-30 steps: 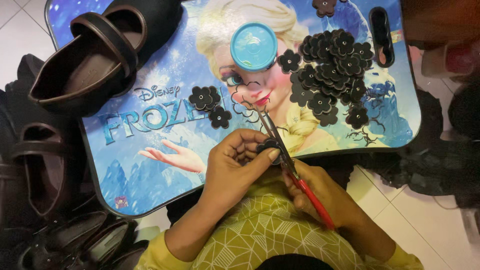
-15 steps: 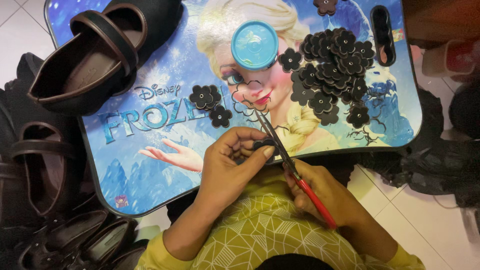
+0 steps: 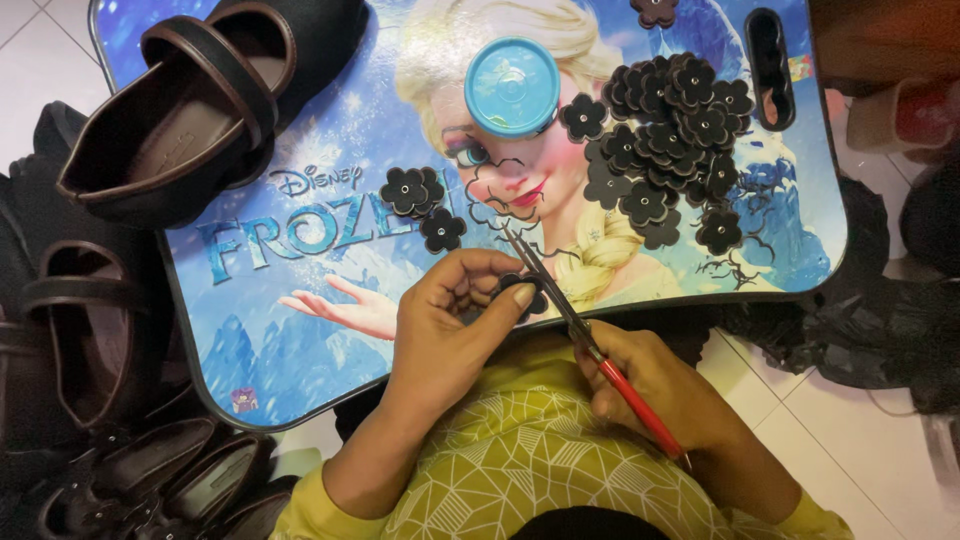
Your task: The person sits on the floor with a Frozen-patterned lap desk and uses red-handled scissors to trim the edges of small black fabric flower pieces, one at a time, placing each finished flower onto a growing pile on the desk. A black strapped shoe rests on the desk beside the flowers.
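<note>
Scissors point(image 3: 570, 318) hardly moved since a second ago: red handles still low in my right hand point(image 3: 655, 385), which is closed around them, blades still angled up and away toward the lap tray point(image 3: 300, 330). My left hand point(image 3: 450, 320) also keeps its place, fingers curled shut and pinching a small black flower piece point(image 3: 522, 293) right at the blades, thumb on top. Change over the last second is slight (a small turn of the piece between my fingertips, the blade tips sitting a touch further up the board, as far as I can tell). So the trimming of this one flower looks mid-cut, not finished. Just beyond my left knuckles lie three loose black flowers point(image 3: 418, 200). Further out, past the scissor tips and over toward my right hand's side, sits the heap of black flowers point(image 3: 675, 135), unchanged, with thin black offcut scraps point(image 3: 735, 265) near its closer edge. A round blue lid point(image 3: 512, 87) rests straight ahead of both hands. Far out beyond my left hand a dark strap shoe point(image 3: 190, 110) lies on the tray corner; more dark shoes point(image 3: 80, 340) are piled on the floor beside my left forearm.
</note>
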A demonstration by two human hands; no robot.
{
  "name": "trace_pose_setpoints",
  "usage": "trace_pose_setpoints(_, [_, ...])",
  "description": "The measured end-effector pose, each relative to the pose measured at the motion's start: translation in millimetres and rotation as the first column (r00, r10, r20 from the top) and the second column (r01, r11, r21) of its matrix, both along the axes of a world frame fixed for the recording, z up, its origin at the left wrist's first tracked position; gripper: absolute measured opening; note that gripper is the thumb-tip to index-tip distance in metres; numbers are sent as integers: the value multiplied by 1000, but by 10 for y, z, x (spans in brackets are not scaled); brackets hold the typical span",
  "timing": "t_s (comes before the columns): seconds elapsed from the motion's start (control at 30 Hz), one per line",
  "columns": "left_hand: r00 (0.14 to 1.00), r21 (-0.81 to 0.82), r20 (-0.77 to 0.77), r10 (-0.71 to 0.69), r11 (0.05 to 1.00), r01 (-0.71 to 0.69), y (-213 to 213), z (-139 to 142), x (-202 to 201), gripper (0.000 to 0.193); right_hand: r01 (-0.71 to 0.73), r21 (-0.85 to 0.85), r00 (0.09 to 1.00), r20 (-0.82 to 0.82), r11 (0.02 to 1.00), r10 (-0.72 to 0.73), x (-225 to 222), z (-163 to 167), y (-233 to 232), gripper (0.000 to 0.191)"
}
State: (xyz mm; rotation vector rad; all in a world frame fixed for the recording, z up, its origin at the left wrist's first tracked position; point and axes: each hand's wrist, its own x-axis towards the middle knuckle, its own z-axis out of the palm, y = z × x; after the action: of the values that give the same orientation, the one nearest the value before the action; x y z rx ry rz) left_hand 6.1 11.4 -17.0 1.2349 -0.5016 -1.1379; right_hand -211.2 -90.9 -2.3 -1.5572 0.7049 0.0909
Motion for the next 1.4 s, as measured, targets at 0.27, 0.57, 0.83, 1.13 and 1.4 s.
trace_pose_setpoints(0.27, [1000, 19, 29, 4, 1000, -5, 5, 26, 36, 23, -39, -29, 999, 8, 999, 39, -15, -38, -18, 81])
trace_pose_setpoints(0.57, [999, -16, 29, 29, 999, -29, 12, 35, 53, 23, -33, -12, 998, -48, 999, 32, -22, -21, -18, 76])
trace_pose_setpoints(0.83, [990, -7, -77, 119, 993, -120, -17, 53, -25, 31, 27, 98, 997, -72, 995, -20, 27, 32, 27, 72])
trace_pose_setpoints(1.13, [993, -60, -88, 82, 994, -87, -34, 76, -110, 38, -71, 29, 997, 38, 997, 70, 41, 64, -5, 67])
trace_pose_setpoints(1.4, [999, -32, -32, 32, 999, -33, -21, 150, -139, 39, -70, -21, 994, 84, 997, 71, 57, 66, 6, 66])
